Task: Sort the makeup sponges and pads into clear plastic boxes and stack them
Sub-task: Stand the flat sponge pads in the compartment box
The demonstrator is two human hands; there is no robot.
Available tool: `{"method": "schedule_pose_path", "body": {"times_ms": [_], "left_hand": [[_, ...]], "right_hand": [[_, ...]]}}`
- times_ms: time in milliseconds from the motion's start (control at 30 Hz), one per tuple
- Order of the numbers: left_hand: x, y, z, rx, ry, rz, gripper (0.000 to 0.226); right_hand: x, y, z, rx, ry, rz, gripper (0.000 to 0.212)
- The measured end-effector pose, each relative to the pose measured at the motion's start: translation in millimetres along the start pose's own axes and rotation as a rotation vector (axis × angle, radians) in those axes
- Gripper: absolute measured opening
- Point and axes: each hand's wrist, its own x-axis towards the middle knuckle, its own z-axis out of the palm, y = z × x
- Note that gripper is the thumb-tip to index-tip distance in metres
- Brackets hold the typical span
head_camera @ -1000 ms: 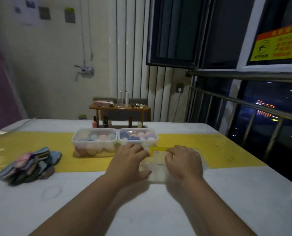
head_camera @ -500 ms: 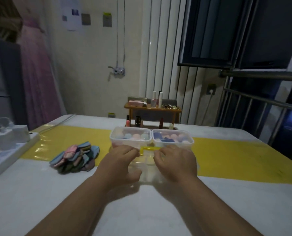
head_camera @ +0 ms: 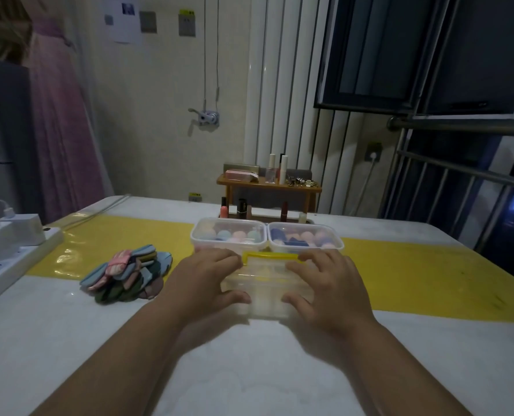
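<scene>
A clear plastic box with a yellow clasp [head_camera: 267, 283] sits on the white table just in front of me. My left hand [head_camera: 203, 277] grips its left end, fingers on top and thumb at the near side. My right hand [head_camera: 329, 285] grips its right end the same way. Behind it stand two clear boxes side by side, the left box [head_camera: 228, 237] and the right box [head_camera: 305, 239], both filled with pastel makeup sponges. A pile of flat pads [head_camera: 126, 276] in blue, pink and green lies to the left.
A yellow runner [head_camera: 429, 271] crosses the table. A white power strip with chargers [head_camera: 6, 250] sits at the left edge. A small wooden shelf [head_camera: 269, 187] with cosmetic bottles stands at the table's far side. A metal railing [head_camera: 465, 175] is on the right.
The camera has swung left. Both hands stay on the yellow-clasped box, which now sits a little nearer to me, with my thumbs now wrapped round its near side.
</scene>
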Motion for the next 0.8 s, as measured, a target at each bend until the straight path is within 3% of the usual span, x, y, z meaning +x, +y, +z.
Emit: {"method": "schedule_pose_path", "body": {"times_ms": [267,533,800], "left_hand": [[-8.5,-8.8,2.2,0.128,0.134,-0.010,0.071],[-6.6,-5.0,3.5,0.139,0.153,-0.030,0.060],[-3.8,-2.5,5.4,0.145,0.192,-0.085,0.070]], "right_hand": [[-2.6,6.5,0.5,0.105,0.043,-0.049,0.044],[-2.1,11.0,3.6,0.116,0.123,-0.092,0.036],[-2.9,7.7,10.4,0.075,0.217,-0.065,0.038]]}}
